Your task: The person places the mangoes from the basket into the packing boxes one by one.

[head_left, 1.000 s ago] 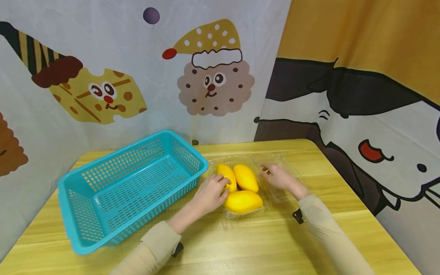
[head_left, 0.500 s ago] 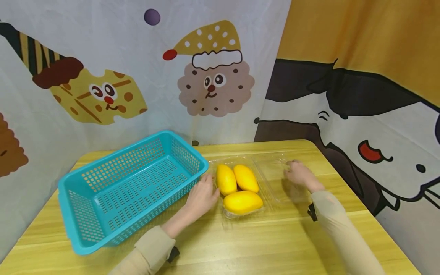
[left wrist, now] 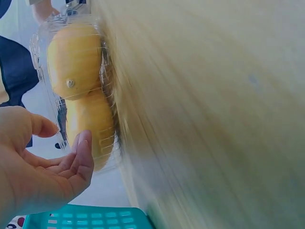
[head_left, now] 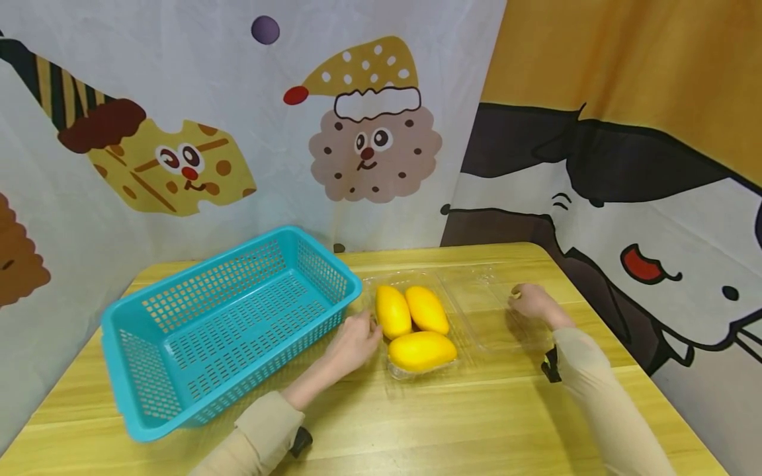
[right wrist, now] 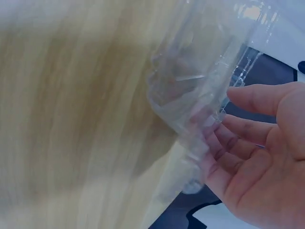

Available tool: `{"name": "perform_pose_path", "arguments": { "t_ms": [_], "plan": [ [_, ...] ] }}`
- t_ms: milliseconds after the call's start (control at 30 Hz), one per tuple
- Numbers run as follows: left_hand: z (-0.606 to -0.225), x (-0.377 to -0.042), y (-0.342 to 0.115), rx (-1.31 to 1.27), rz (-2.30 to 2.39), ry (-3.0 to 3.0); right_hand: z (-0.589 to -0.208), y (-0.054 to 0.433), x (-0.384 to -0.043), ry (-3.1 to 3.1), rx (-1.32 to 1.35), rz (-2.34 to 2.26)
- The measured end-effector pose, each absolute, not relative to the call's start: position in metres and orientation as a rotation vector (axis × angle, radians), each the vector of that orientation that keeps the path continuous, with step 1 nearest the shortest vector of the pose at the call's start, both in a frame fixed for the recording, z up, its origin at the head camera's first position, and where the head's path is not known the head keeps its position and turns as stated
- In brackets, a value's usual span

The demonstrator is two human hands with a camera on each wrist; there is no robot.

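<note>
Three yellow mangoes (head_left: 427,309) lie in the base of a clear plastic clamshell box (head_left: 407,374) in the head view. Its transparent lid (head_left: 476,311) is folded out to the right. My left hand (head_left: 352,342) is at the box's left edge; in the left wrist view its thumb (left wrist: 45,126) is at the rim and its curled fingers (left wrist: 85,150) are against the outer wall beside a mango (left wrist: 76,62). With my right hand (head_left: 536,305) I grip the lid's outer edge, thumb (right wrist: 248,98) on one side and fingers (right wrist: 233,143) on the other.
A turquoise perforated basket (head_left: 238,380) with nothing in it stands left of the box, its right end close to my left hand. The wooden table (head_left: 440,430) ends at a cartoon-printed curtain (head_left: 238,66) behind.
My left hand has drawn back from over the mangoes to the box's left edge. My right hand has moved right across the lid to its outer edge. Mangoes and basket stay put.
</note>
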State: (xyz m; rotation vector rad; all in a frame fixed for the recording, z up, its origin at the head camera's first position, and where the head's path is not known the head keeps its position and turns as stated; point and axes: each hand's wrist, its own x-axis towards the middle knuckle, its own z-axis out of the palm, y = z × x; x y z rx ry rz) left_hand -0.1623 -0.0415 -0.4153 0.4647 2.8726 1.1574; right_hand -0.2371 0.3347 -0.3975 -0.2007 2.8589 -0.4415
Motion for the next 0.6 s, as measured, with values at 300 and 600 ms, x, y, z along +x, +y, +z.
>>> {"name": "perform_pose_path", "arguments": {
  "t_ms": [300,600],
  "plan": [
    [-0.415,-0.164,-0.038,0.488,1.174,2.846,-0.370,0.348,-0.233,2.815,-0.160,-0.572],
    [-0.415,-0.167,-0.034,0.501,1.190,2.812,-0.308,0.335,-0.220,2.926,-0.226,-0.482]
  ]
}}
